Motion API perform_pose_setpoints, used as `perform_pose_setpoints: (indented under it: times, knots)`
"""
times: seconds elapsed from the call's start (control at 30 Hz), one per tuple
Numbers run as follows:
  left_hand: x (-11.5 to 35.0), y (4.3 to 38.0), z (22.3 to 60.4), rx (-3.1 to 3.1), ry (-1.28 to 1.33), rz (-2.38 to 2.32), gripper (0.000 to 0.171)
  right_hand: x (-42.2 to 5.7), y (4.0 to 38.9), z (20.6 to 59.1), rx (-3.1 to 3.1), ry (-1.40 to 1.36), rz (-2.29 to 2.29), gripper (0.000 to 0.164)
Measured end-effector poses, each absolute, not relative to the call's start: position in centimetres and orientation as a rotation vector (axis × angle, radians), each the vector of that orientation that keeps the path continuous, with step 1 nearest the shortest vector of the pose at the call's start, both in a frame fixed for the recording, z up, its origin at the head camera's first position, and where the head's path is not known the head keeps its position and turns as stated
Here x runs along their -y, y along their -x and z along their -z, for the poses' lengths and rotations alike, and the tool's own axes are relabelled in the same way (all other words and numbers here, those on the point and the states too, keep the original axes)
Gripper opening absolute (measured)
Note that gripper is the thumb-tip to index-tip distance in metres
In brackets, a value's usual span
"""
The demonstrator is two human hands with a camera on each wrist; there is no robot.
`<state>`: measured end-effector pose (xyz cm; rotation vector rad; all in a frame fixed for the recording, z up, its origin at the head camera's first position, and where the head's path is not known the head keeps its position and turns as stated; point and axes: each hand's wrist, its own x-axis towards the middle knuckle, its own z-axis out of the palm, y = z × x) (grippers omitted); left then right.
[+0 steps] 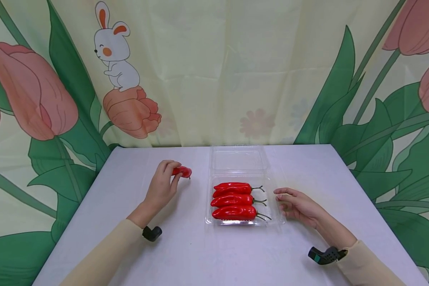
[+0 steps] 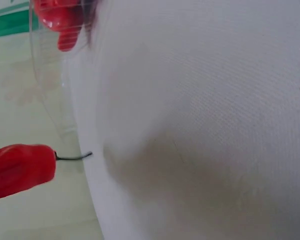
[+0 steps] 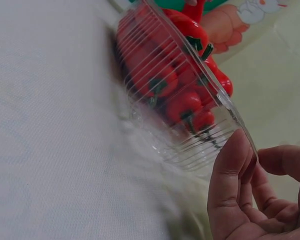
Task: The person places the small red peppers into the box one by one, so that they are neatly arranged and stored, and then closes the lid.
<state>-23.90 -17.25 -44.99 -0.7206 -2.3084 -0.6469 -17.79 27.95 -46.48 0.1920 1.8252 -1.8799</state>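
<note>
My left hand (image 1: 163,183) pinches a red chili pepper (image 1: 183,171) above the left part of the table. In the left wrist view that glossy chili pepper (image 2: 24,169) shows its thin dark stem, with only a bit of a finger at the edge. A clear plastic box (image 1: 208,219) lies with its lid (image 1: 239,159) folded back. Several red peppers (image 1: 234,213) lie side by side in it, stems pointing right. At the box's right side, my right hand (image 1: 298,206) holds the rim between thumb and finger, as the right wrist view shows at the box's corner (image 3: 244,131).
A white cloth covers the table (image 1: 193,254). Behind it hangs a curtain (image 1: 207,79) printed with tulips and a rabbit. Each wrist wears a small black camera, one on the left (image 1: 152,234) and one on the right (image 1: 327,255).
</note>
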Motion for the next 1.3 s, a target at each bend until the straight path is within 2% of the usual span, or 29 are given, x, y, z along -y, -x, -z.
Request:
perform_pose_setpoints:
  times: [0.2, 0.67, 0.9, 1.3]
  knots:
    - [17.3, 24.0, 45.0, 2.255, 0.739, 0.662, 0.029, -28.0, 17.7, 46.6, -1.821, -0.186, 1.887, 0.050]
    - [17.3, 23.7, 44.9, 2.237, 0.677, 0.662, 0.032, -27.9, 17.8, 46.8, -1.854, -0.198, 1.873, 0.051]
    - [16.8, 23.7, 45.2, 2.252, 0.695, 0.663, 0.023, -27.9, 17.8, 46.8, -1.849, -0.191, 1.876, 0.051]
    - [14.9, 23.6, 45.6, 2.271, 0.730, 0.668, 0.017, -27.9, 17.9, 47.0, -1.856, -0.198, 1.872, 0.052]
